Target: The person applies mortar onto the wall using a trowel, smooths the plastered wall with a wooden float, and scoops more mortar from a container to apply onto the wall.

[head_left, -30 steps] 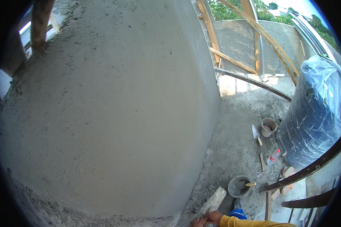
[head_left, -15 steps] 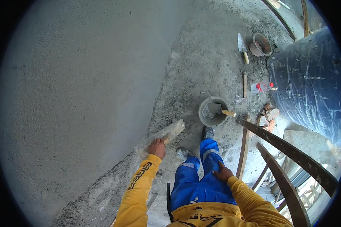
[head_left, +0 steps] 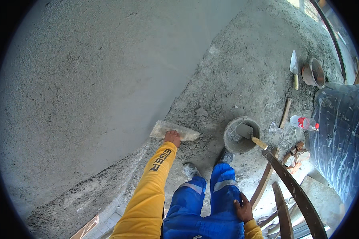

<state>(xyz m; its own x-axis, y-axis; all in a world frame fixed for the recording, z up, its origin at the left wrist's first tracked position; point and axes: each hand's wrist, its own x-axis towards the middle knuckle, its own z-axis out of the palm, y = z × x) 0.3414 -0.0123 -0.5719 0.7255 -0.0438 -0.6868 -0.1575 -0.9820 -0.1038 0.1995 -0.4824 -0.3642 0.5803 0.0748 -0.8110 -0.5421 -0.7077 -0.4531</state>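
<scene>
My left hand (head_left: 172, 138) is closed around the grip of a long, pale plastering float (head_left: 188, 134). The float lies near the foot of a grey rendered wall (head_left: 95, 83), and its grip is mostly hidden by my fingers. My right hand (head_left: 243, 207) rests on my right thigh, fingers apart and holding nothing. In front of my boots stands a round mortar bucket (head_left: 230, 144) with a wooden-handled trowel (head_left: 245, 130) laid in it, its handle over the rim.
Further right lie a hatchet (head_left: 285, 113), a plastic bottle (head_left: 304, 122), broken bricks (head_left: 296, 156) and a pointed trowel (head_left: 294, 65) beside a second bucket (head_left: 313, 73). A plastic-wrapped bulk (head_left: 335, 135) stands at the right. Wooden poles (head_left: 297, 187) slant up near my right side.
The float in my left hand has swung from a steep slant to nearly crosswise. My view has shifted, so the floor things appear further right. My right hand still rests on my thigh.
</scene>
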